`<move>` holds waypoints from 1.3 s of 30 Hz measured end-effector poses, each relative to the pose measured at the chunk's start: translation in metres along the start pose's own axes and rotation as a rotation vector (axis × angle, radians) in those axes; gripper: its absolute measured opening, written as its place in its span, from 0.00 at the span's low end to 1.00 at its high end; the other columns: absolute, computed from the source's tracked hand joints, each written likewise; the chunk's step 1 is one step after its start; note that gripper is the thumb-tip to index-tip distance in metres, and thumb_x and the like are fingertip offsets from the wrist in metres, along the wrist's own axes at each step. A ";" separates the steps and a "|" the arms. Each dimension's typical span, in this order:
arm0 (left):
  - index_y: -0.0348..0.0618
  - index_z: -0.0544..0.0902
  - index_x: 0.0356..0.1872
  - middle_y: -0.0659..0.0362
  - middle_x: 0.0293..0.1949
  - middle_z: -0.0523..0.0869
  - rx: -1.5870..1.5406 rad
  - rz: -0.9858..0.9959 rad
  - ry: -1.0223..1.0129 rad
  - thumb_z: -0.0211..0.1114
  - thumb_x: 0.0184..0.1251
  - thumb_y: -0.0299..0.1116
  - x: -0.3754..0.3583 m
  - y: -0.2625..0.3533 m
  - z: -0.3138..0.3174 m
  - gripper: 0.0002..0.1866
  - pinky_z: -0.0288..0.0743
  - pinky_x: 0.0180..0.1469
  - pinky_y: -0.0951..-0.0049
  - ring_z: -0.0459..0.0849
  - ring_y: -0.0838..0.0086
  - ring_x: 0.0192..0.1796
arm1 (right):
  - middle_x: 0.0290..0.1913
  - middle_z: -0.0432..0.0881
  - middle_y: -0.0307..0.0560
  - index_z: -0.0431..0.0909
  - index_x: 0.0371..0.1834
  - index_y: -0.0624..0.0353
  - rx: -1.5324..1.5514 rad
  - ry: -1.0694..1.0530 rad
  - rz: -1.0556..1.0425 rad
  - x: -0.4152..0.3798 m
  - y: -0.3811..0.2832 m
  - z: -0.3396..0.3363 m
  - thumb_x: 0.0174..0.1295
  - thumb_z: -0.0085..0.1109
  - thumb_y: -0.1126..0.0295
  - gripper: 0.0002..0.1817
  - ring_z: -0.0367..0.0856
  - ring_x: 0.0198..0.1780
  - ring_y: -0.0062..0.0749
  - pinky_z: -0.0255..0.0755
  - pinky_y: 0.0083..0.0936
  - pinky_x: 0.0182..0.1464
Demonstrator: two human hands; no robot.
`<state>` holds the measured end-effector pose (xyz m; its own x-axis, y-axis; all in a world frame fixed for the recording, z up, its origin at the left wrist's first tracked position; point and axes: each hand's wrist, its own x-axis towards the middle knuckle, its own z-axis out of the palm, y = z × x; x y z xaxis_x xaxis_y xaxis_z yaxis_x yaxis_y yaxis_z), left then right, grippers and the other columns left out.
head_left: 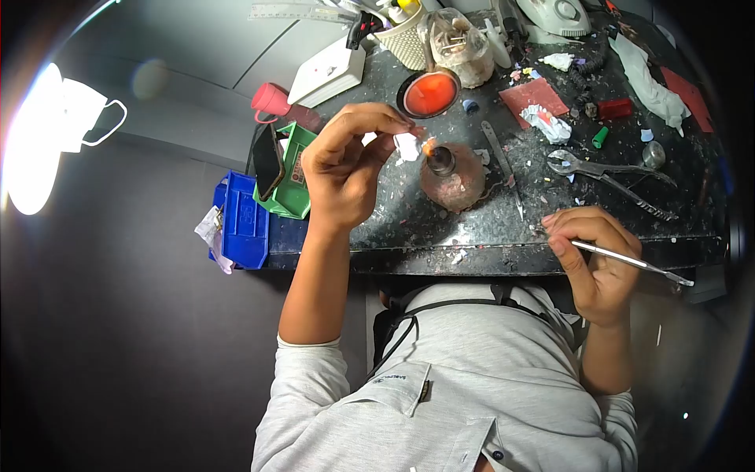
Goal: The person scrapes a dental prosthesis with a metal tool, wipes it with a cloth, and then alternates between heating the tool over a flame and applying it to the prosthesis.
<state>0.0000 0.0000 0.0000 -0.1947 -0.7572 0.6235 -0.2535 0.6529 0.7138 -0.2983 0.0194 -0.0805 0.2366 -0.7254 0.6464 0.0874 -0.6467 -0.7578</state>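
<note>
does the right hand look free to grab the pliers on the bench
Probably not as it stands. The right hand is already pinching a thin metal tool at the bench edge, so its fingers are taken. The pliers lie uncovered just beyond it, with nothing across the way.

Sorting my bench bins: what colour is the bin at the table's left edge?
Blue bin, clearest in the head view.

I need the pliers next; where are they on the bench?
In the head view, the pliers lie on the bench's right side, beyond the right hand, near the green cap.
</note>
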 end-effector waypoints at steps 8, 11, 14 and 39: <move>0.29 0.84 0.40 0.50 0.45 0.84 0.038 0.034 -0.046 0.57 0.57 0.03 -0.002 0.004 0.002 0.16 0.81 0.55 0.66 0.86 0.65 0.48 | 0.34 0.85 0.53 0.82 0.34 0.67 -0.017 0.002 0.009 0.000 -0.001 -0.001 0.60 0.69 0.80 0.04 0.88 0.38 0.38 0.81 0.27 0.42; 0.29 0.83 0.42 0.50 0.45 0.84 0.003 0.041 -0.025 0.58 0.58 0.05 -0.003 0.006 0.001 0.14 0.81 0.55 0.65 0.86 0.65 0.48 | 0.34 0.85 0.53 0.81 0.34 0.67 -0.001 0.006 0.013 -0.001 -0.001 0.000 0.60 0.69 0.81 0.04 0.88 0.38 0.38 0.81 0.28 0.43; 0.29 0.80 0.44 0.50 0.46 0.84 -0.170 -0.032 0.138 0.62 0.61 0.09 -0.015 0.013 0.005 0.11 0.81 0.56 0.64 0.86 0.65 0.49 | 0.34 0.85 0.53 0.81 0.34 0.67 0.008 0.006 0.009 0.000 -0.001 0.000 0.60 0.68 0.81 0.04 0.88 0.38 0.38 0.81 0.28 0.44; 0.30 0.67 0.67 0.49 0.48 0.83 -0.821 -0.404 0.429 0.64 0.72 0.25 -0.119 0.049 0.018 0.26 0.82 0.49 0.66 0.86 0.67 0.47 | 0.16 0.79 0.41 0.76 0.38 0.62 -0.225 -0.041 0.667 0.025 -0.037 0.009 0.75 0.58 0.62 0.13 0.75 0.14 0.16 0.63 0.14 0.14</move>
<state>-0.0065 0.1221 -0.0452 0.1595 -0.9592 0.2336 0.5369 0.2828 0.7948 -0.2869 0.0272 -0.0368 0.2067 -0.9774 0.0432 -0.2899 -0.1033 -0.9515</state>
